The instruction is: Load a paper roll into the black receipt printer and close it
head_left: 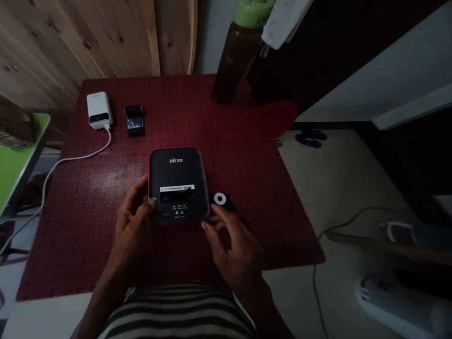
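Red patterned tabletop filled the middle of the frame, with wooden planks behind it at upper left. At lower centre was a black, rounded rectangular device with a white label strip above a dark slot. The left hand grasped its lower-left corner, thumb on top. The right hand had its fingertips at the lower-right corner; whether they gripped it could not be told. Just beyond the device's right edge lay a dark object with a white ring. A white rounded box with a cable stood at upper left, near a small black item.

Handling it well called for steady support at both lower corners, light pressure, fingers clear of the slot, and care not to nudge the ringed object.
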A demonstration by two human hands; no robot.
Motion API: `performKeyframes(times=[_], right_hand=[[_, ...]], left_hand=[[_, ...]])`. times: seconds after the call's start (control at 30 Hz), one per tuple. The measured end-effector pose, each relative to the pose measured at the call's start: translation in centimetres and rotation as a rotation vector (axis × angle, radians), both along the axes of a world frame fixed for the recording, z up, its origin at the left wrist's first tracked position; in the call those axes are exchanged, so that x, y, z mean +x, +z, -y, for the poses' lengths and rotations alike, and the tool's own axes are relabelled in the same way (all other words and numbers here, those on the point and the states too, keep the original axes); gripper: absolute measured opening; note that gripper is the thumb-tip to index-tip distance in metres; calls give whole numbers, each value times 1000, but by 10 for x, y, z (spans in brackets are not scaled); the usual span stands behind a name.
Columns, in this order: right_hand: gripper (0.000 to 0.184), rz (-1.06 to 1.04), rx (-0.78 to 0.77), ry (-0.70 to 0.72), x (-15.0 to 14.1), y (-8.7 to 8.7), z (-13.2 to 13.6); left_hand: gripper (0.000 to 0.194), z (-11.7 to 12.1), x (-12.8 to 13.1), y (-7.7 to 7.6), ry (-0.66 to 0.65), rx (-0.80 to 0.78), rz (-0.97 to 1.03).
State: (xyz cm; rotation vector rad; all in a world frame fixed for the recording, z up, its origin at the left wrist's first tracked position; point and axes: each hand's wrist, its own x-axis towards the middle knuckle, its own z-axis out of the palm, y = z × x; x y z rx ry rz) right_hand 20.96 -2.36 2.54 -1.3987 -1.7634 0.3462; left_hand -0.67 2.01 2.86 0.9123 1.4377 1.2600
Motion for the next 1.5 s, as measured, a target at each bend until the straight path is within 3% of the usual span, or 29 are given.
performKeyframes(times=[0.4,0.53,0.67,0.7,0.83,1.0,1.27,1.5], right_hand=[[31,-67,15,-3,1,-1,-2],[24,-12,73,22,12,17,-15],[26,165,139,158,11,41,-59],[27,224,120,216,6,46,-73],[24,543,-226,440,-25,63,-121],[33,790,-441,504,-61,75,-139],[36,927,-493,474,-69,75,-145],[34,911,-466,399,-67,77,-139]], left_hand=[[57,2,0,-6,-10,7,-35],[55,5,2,-12,4,54,0],[53,5,3,-16,-10,144,-32],[54,5,2,-18,-11,174,-55],[57,3,-1,-29,-39,276,-73],[54,4,-3,-35,-51,289,-53],[59,6,-2,-37,-72,212,18],[60,5,-2,-38,-67,204,9]])
